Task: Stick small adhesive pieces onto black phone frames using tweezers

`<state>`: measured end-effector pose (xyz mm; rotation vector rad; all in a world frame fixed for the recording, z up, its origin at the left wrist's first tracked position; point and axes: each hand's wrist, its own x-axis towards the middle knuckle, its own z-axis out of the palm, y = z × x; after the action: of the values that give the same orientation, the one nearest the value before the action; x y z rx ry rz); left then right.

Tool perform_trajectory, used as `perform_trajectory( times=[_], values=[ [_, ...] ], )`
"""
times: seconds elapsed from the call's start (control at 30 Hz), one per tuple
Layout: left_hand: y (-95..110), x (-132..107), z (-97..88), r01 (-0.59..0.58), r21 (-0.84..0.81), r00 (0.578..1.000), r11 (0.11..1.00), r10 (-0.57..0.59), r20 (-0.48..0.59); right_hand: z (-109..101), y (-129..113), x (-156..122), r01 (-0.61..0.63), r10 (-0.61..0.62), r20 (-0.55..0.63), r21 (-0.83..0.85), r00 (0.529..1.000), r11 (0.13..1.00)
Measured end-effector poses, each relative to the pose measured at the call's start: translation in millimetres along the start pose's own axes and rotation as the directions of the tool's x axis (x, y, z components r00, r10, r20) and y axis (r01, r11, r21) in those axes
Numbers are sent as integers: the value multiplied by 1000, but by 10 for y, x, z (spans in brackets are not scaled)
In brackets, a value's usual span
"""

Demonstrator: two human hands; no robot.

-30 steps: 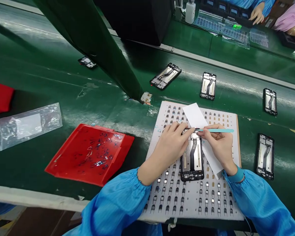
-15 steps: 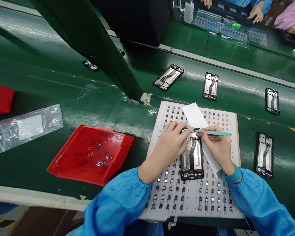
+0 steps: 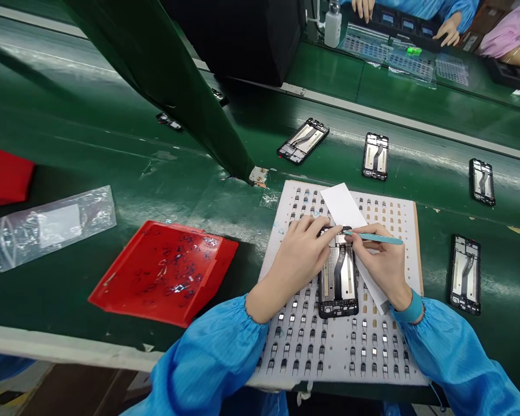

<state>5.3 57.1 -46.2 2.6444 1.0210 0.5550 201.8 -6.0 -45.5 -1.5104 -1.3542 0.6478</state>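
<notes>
A black phone frame with a metal plate and a dark flex cable lies upright in view on a white perforated board. My left hand rests over its upper left side, fingers bent, the index fingertip pressing near the top edge. Pinched in my right hand are light blue tweezers, their tips at the top of the frame. What lies under the tips is too small to make out. A white paper strip sits on the board, partly beneath the frame and right hand.
Rows of small metallic parts fill much of the board. Left of it stand a red tray with scraps and a plastic bag. More phone frames lie right and behind. A green post slants overhead. Co-workers' hands show across.
The rear end of the tweezers has dipped slightly and shifted left. My left hand stays in place. The frames on the belt behind sit slightly farther right, and the view has shifted a little.
</notes>
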Motion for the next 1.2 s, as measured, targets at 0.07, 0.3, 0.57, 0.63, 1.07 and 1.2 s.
perform_trajectory(
  times=[0.07,0.3,0.57,0.63,1.07,1.2],
  values=[
    [-2,2,5,-3,-4,1000,1000,3,0,0,-9,3,17,-17,-3,-8,1000,1000],
    [-7,-14,17,15,-49,1000,999,-15,-3,-8,-38,5,42,-42,15,-10,999,999],
    [-78,32,-44,138,-309,990,941,-124,64,5,-67,31,93,-92,24,-29,995,995],
    [-15,44,-90,193,-325,980,926,-169,102,-2,-84,32,112,-111,20,-33,994,993],
    [871,-61,124,570,34,821,821,-571,3,-668,103,-600,91,-92,-232,-15,968,996],
    [863,68,-132,612,-105,790,784,-612,32,-838,204,-745,50,-48,-305,-3,951,999]
  ],
)
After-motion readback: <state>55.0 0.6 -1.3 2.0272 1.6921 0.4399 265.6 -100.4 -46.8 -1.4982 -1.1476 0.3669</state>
